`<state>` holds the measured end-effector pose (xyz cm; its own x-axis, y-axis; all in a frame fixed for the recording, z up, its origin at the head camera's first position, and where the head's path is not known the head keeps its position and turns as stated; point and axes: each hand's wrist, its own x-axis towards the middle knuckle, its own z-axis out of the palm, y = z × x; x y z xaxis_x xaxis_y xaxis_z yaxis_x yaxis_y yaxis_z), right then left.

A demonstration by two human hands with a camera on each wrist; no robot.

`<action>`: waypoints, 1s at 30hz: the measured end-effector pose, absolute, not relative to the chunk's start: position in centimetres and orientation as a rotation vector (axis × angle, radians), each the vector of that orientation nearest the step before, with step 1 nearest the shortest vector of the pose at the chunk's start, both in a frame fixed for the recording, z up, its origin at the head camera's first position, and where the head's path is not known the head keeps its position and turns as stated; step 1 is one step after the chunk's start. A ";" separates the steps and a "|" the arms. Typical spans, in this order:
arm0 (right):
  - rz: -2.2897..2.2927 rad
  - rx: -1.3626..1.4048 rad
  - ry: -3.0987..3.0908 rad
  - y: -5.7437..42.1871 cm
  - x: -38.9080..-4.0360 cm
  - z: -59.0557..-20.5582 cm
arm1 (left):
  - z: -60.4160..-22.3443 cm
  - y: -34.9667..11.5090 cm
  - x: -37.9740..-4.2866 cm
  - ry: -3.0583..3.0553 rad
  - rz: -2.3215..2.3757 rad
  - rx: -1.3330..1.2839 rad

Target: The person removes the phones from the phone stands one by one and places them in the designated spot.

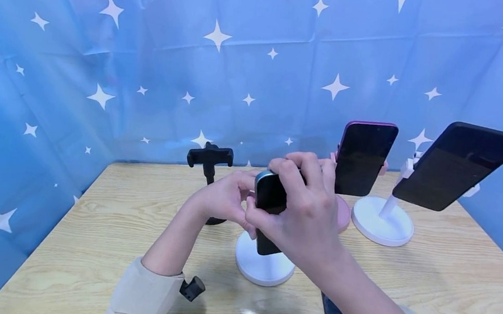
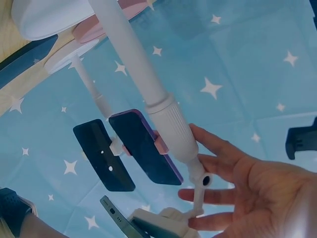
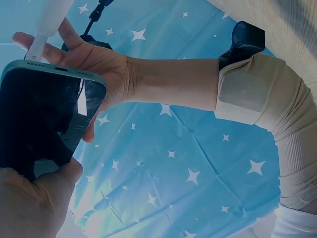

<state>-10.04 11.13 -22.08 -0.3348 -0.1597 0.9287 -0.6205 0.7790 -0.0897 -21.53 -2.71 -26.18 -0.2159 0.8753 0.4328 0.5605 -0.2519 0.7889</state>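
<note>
My right hand (image 1: 309, 206) grips a dark-screened smartphone (image 1: 270, 193) with a teal frame, thumb on its screen side and fingers over the opposite edge. Beside its left edge, my left hand (image 1: 227, 198) reaches in. The left wrist view shows the left fingers (image 2: 205, 196) spread and fairly straight around the slim jointed neck of a white phone stand (image 2: 171, 126). That stand's white clamp (image 2: 163, 223) lies against the phone. Its round base (image 1: 263, 268) rests on the table under both hands.
A phone with a purple edge (image 1: 365, 158) sits in a pink stand (image 1: 343, 213). Right of it, a larger-looking dark phone (image 1: 459, 167) is clamped in another white stand (image 1: 382, 223). A black phone holder (image 1: 210, 157) stands behind my left hand. A starred blue curtain (image 1: 243, 72) backs the wooden table (image 1: 133, 200).
</note>
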 end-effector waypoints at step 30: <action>0.790 0.613 -1.875 12.2 -9.7 -22.4 | -26.9 -2.7 -21.3 1.572 1.511 1.759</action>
<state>-9.69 12.17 -22.36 -0.3995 -0.0720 0.9139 -0.7045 0.6620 -0.2558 -21.29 -2.71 -26.92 -0.1766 0.8644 0.4708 0.5048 -0.3311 0.7972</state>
